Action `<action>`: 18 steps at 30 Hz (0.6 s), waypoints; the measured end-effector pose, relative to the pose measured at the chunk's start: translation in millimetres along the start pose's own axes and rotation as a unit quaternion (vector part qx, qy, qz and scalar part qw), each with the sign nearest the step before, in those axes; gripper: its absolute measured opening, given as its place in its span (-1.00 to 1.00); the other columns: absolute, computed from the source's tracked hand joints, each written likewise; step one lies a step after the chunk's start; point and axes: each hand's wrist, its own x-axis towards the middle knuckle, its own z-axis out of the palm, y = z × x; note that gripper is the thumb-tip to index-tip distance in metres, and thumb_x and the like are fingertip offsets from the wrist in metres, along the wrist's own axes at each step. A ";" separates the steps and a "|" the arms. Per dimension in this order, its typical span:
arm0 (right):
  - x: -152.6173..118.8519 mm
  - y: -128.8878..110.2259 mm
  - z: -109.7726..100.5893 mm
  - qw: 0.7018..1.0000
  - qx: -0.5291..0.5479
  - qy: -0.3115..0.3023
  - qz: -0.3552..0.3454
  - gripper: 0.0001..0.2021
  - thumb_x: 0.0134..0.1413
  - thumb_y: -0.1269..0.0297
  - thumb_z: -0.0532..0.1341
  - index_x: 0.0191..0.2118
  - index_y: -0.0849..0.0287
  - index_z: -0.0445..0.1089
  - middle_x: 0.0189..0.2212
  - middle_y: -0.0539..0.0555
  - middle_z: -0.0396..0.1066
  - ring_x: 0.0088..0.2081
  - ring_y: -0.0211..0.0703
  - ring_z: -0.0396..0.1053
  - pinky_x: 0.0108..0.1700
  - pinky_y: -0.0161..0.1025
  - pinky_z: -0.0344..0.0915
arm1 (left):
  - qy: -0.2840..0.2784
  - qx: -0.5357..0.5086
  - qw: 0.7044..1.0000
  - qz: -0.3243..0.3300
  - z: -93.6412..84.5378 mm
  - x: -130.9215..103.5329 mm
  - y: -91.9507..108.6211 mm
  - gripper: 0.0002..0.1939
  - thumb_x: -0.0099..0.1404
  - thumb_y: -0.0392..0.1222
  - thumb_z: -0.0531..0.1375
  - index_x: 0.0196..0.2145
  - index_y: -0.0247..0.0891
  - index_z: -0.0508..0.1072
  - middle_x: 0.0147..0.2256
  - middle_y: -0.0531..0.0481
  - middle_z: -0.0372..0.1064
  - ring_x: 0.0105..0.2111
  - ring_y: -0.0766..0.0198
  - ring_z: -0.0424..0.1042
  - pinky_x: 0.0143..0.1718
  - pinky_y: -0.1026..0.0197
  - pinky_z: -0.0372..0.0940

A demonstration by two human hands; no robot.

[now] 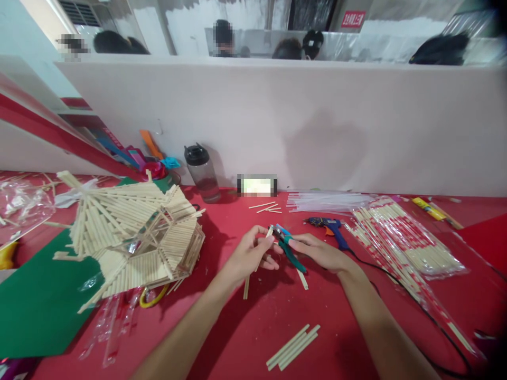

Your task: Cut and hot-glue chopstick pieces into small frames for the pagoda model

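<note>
My left hand (pixel 257 249) pinches a short pale wooden stick (pixel 270 230) between thumb and fingers. Wrapped around the teal handles of a pair of pliers (pixel 293 257) is my right hand (pixel 315 250); the tool's jaws meet the stick just in front of my left fingertips. Whether the jaws are closed on it is too small to tell. Under and beside the hands lie more sticks (pixel 303 279) on the red table. A small bundle of cut sticks (pixel 293 348) rests nearer to me, and several short pieces (pixel 269 208) lie beyond the hands.
On the left stands a model built of sticks (pixel 138 237), partly over a green board (pixel 43 301). A dark-lidded bottle (pixel 203 174) is by the white partition (pixel 237 116). To the right are a blue glue gun (pixel 328 226) with its cord, clear glue sticks (pixel 325 201) and bagged sticks (pixel 412 237).
</note>
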 end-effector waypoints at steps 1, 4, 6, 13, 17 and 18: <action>0.2 -0.2 0.2 1.000 -0.005 -0.001 -0.002 -0.45 0.19 -0.19 0.14 -0.08 0.23 0.54 -0.21 0.14 0.49 -0.19 -0.04 0.36 -0.10 -0.15 0.31 | -0.001 -0.001 1.000 -0.001 -0.5 0.1 -0.2 -0.65 0.28 0.07 0.23 -0.20 -0.23 0.26 -0.32 -0.06 0.54 -0.60 0.40 0.49 -0.52 0.36 0.41; 1.5 -0.6 -0.1 1.000 -0.022 0.004 -0.011 -0.45 0.19 -0.18 0.14 -0.04 0.21 0.52 -0.19 0.15 0.49 -0.14 0.01 0.35 -0.08 -0.13 0.31 | -0.005 -0.002 1.000 -0.002 -2.1 1.1 -1.8 -0.66 0.29 0.06 0.23 -0.19 -0.23 0.26 -0.33 -0.05 0.53 -0.60 0.40 0.48 -0.53 0.37 0.41; 2.4 -1.7 -0.6 0.999 -0.033 -0.001 -0.015 -0.46 0.19 -0.18 0.14 -0.03 0.20 0.52 -0.20 0.14 0.49 -0.14 0.01 0.35 -0.10 -0.15 0.31 | -0.007 0.000 1.000 0.000 -2.8 1.8 -3.2 -0.67 0.31 0.06 0.21 -0.18 -0.24 0.26 -0.34 -0.05 0.53 -0.60 0.40 0.48 -0.54 0.38 0.41; 2.3 -8.3 -1.6 0.997 -0.054 -0.034 -0.032 -0.46 0.24 -0.16 0.09 -0.04 0.24 0.49 -0.26 0.10 0.46 -0.25 -0.10 0.31 -0.19 -0.23 0.26 | -0.005 -0.004 1.000 -0.007 -2.8 3.4 -5.8 -0.68 0.32 0.03 0.20 -0.16 -0.24 0.26 -0.32 -0.06 0.53 -0.61 0.40 0.48 -0.55 0.38 0.41; 2.2 -8.2 -2.1 0.996 -0.068 -0.034 -0.041 -0.45 0.24 -0.16 0.10 -0.02 0.26 0.48 -0.29 0.08 0.44 -0.27 -0.13 0.30 -0.20 -0.24 0.24 | -0.006 -0.007 1.000 -0.005 -2.2 3.1 -4.9 -0.66 0.31 0.05 0.21 -0.16 -0.25 0.26 -0.34 -0.04 0.52 -0.62 0.41 0.47 -0.56 0.37 0.40; 2.2 -8.5 -2.2 0.996 -0.073 -0.036 -0.042 -0.45 0.24 -0.15 0.10 -0.01 0.27 0.48 -0.30 0.08 0.44 -0.27 -0.13 0.30 -0.21 -0.24 0.24 | -0.006 -0.006 1.000 -0.006 -2.1 2.9 -4.6 -0.66 0.31 0.06 0.21 -0.16 -0.25 0.26 -0.35 -0.04 0.52 -0.62 0.40 0.47 -0.56 0.37 0.40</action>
